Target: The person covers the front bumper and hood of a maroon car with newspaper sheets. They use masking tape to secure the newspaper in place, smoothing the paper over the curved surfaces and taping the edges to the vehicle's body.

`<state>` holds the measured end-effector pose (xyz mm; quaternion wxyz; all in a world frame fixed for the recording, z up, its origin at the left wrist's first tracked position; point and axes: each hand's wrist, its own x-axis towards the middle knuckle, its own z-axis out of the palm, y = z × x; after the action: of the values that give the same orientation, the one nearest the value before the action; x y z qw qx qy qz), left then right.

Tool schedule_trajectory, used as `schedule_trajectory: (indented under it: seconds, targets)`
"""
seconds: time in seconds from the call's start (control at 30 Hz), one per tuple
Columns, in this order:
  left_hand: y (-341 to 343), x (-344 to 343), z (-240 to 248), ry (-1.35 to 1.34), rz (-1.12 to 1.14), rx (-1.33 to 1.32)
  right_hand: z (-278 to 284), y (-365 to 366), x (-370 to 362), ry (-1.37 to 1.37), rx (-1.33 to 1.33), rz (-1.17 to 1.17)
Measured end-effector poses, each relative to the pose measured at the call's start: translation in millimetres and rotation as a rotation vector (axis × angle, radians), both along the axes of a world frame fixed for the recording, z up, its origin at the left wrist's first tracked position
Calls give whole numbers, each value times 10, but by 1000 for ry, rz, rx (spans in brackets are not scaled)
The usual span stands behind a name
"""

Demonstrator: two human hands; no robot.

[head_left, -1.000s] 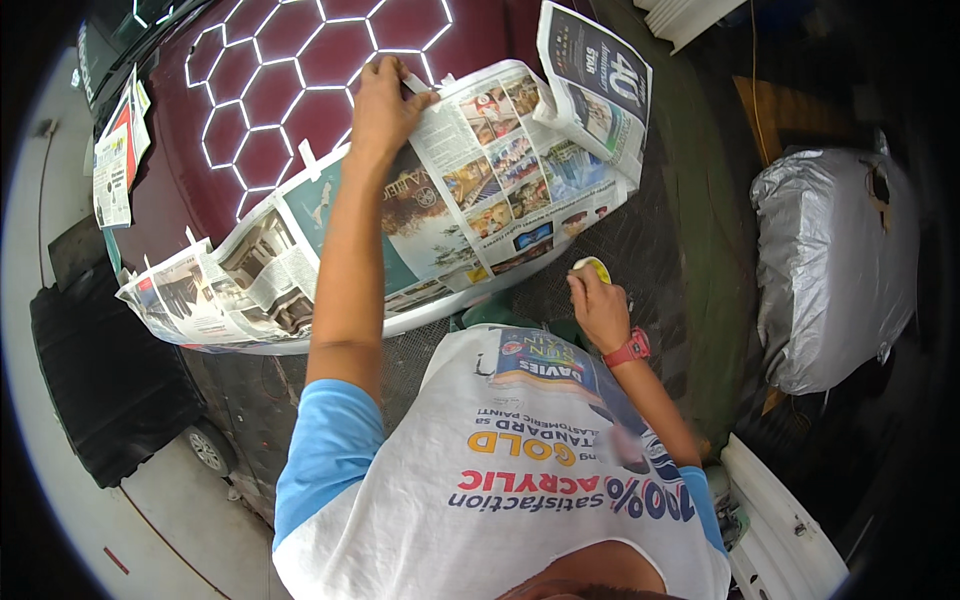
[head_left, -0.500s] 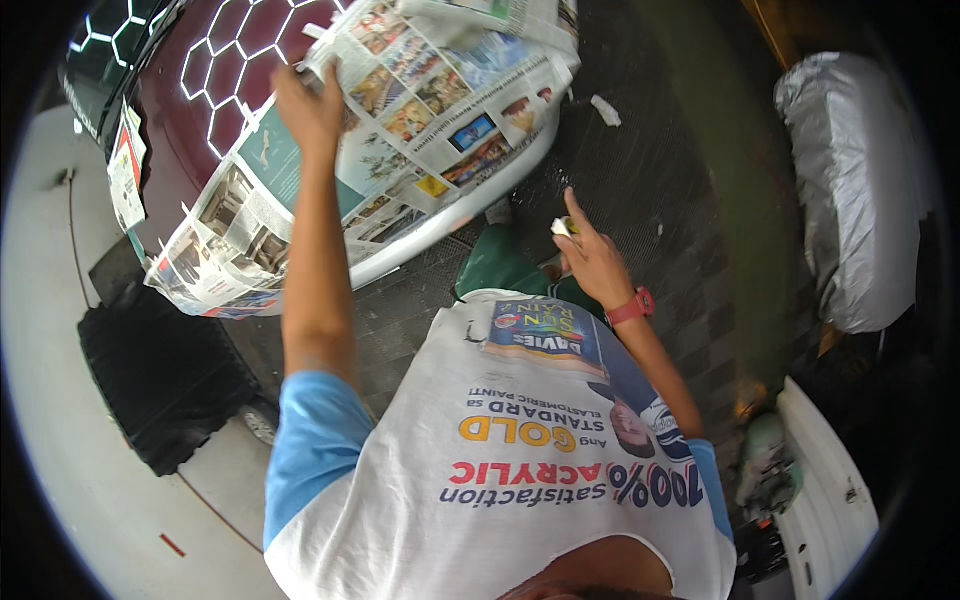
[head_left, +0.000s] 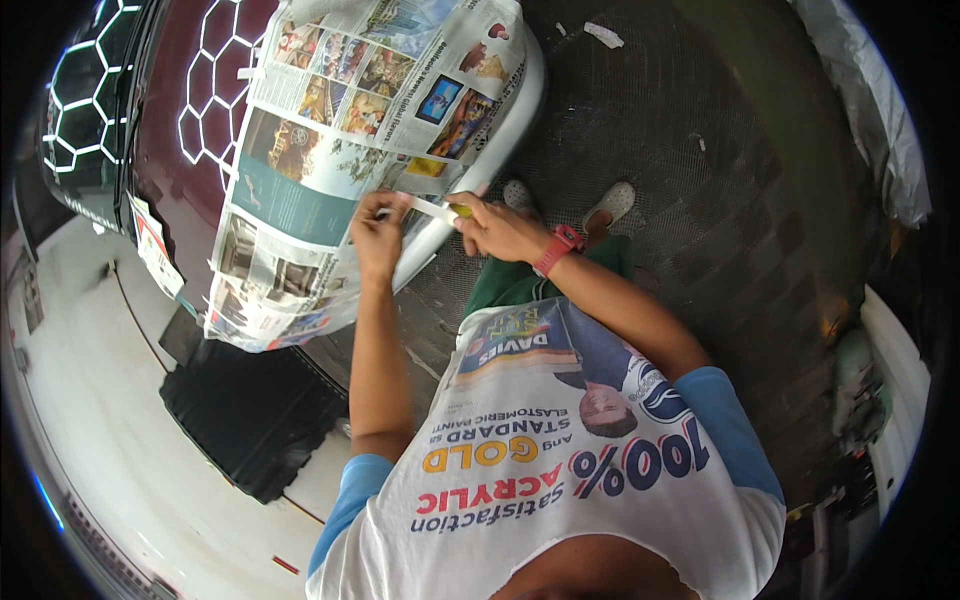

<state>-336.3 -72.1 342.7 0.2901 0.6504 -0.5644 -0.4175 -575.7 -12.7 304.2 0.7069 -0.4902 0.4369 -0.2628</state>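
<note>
A short strip of white masking tape point(head_left: 428, 208) stretches between my hands. My left hand point(head_left: 379, 238) pinches its free end, fingers closed. In my right hand point(head_left: 505, 234), which wears a red watch, is the tape roll point(head_left: 461, 211) with a yellowish inside; the fingers partly hide it. Both hands are over the lower right side of printed newspaper sheets point(head_left: 290, 215), which cover part of a maroon car body point(head_left: 165, 150). A pale, rounded edge point(head_left: 532, 95) of the car shows along the newspaper's right side.
Below left lies a white car panel point(head_left: 120, 400) with a black cover point(head_left: 245, 410) over part of it. A silver sheet point(head_left: 885, 110) hangs at the upper right. A scrap of white paper point(head_left: 604, 36) is on the dark floor point(head_left: 690, 200), and my shoes point(head_left: 610, 203) stand beside the car.
My left hand has come away from the newspaper's upper edge and down to the tape. The right hand has moved left to meet it, and a tape strip now spans between them.
</note>
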Motion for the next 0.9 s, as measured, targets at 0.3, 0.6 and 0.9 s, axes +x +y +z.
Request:
schedule_trajectory:
  seconds: [0.3,0.6,0.9]
  targets:
    - [-1082,93,225,-896,-399,-780,-1402,-135,271,406,-20,-375]
    - [-1338,245,221,-995,-541,-965,-1747,-415,668,546,-62,-584]
    - [-483,-224,-713,-1275,-1470,-395,-1797,-521,891,677,-49,-647]
